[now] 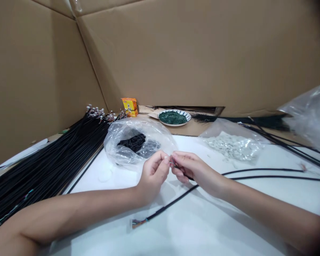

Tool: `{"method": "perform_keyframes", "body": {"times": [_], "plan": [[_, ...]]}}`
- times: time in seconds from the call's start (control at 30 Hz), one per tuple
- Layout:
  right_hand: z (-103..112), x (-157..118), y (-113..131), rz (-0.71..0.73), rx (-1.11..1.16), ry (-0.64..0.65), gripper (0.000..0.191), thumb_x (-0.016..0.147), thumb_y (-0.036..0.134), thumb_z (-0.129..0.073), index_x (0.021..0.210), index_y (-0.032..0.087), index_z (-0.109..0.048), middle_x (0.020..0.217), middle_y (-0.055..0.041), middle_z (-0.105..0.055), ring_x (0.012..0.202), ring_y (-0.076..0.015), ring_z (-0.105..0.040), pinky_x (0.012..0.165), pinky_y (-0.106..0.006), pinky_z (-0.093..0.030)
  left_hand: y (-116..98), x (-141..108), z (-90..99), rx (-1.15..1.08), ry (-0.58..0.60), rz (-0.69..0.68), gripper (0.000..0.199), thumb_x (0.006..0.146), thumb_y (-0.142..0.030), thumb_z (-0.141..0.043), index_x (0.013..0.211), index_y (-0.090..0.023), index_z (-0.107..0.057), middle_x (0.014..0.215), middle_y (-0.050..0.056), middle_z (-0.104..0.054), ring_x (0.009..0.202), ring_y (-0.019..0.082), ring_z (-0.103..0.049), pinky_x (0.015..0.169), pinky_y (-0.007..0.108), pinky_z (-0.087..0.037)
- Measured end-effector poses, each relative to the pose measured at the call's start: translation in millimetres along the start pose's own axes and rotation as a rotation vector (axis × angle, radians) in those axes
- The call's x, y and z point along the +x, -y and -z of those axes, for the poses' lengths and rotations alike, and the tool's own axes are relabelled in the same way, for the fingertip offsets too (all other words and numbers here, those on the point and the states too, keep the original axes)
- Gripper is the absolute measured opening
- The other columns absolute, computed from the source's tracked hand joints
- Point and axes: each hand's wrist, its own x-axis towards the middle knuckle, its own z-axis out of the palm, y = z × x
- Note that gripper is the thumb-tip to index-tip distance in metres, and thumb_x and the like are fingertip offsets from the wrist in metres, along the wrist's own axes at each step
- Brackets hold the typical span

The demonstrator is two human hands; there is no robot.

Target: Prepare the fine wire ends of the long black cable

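My left hand [152,175] pinches a small white connector [165,158] between thumb and forefinger. Close beside it, my right hand [189,166] is closed on a black cable [188,177] near its end, where thin wires show between the fingertips. Whether these wires sit in the connector I cannot tell, as the fingers cover them. Below the hands a second black cable [173,201] lies across the white table, its coloured wires [139,223] ending in a white plug [131,224].
Long black cables [50,163] are bundled at left. Plastic bags hold black pieces [133,143] and white connectors [233,145] behind my hands. Farther back are a plate of green bits [173,117], a yellow-orange box [129,106] and cardboard walls [192,53]. More cables [269,177] lie at right.
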Motion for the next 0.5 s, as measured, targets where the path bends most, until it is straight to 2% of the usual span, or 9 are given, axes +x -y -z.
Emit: {"method": "perform_keyframes", "body": {"times": [0.17,0.33,0.5], "plan": [[10.3,-2.0,0.9,0.075,-0.024,0.053,0.033,0.084,0.046,-0.059,0.076,0.015,-0.051,0.057,0.0056,-0.041,0.048,-0.0055,-0.039,0.049,-0.020,-0.031,1.0,1.5,-6.9,-0.021,0.007,-0.011,0.027,0.088,-0.041,-0.049,0.074,-0.018,-0.046,0.048,-0.009,-0.030,0.039,0.004,-0.020,0.037,0.016,-0.020],[10.4,-1.0,-6.4,0.127,-0.044,-0.079,0.029,0.080,0.042,-0.066,0.088,0.020,-0.049,0.055,0.0080,-0.048,0.045,-0.0065,-0.043,0.049,-0.020,-0.032,-0.1,2.8,-4.6,-0.032,0.010,0.050,0.029,0.087,-0.043,-0.049,0.072,-0.019,-0.043,0.047,-0.009,-0.030,0.038,0.004,-0.019,0.036,0.015,-0.018],[5.7,-3.7,-9.0,0.089,0.044,-0.102,0.028,0.080,0.042,-0.064,0.078,0.018,-0.049,0.057,0.0059,-0.052,0.044,-0.0060,-0.044,0.047,-0.019,-0.032,-2.7,0.8,-1.8,-0.024,0.027,0.115,0.028,0.087,-0.041,-0.051,0.072,-0.018,-0.044,0.047,-0.009,-0.029,0.039,0.003,-0.018,0.037,0.015,-0.017]]}}
